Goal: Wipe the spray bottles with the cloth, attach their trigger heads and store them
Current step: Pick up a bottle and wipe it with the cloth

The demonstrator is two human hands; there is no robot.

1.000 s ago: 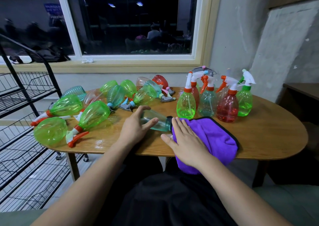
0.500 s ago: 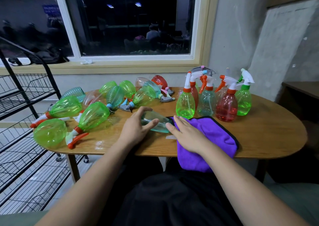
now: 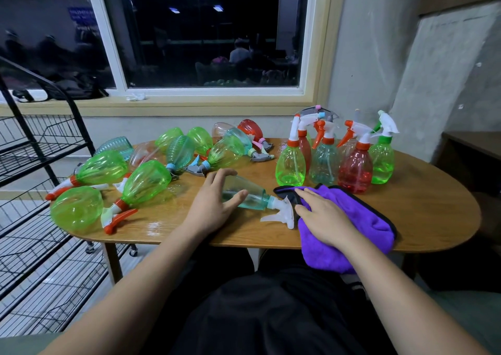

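So, quick update: half a second back the right hand [image 3: 322,219] had the purple cloth [image 3: 366,219] pushed over the neck end of the pale teal bottle [image 3: 252,196], and now the hand and cloth have slid off to the right. That uncovers a white trigger head [image 3: 282,211] sitting on the neck, with its lever just beside the cloth's black edge. The bottle is on its side near the front edge of the table [image 3: 420,192], between the two hands, neck pointing right. The left hand [image 3: 214,208] hasn't really moved. It's spread over the fat end with fairly straight fingers and the thumb laid across the body, more pinning it down than wrapping it. The right hand is flat on the cloth, fingers out, not bunching it up. My read is that this bottle already has its head on and the neck end has been wiped, so it's either one more pass over the body or off to storage. Five upright bottles [image 3: 325,162] with heads on stand right behind the cloth, so it might join them, or go on the black wire rack [image 3: 40,151] at the left. There's still a big pile of lying bottles [image 3: 146,181] to get through, so this is nowhere near finished.
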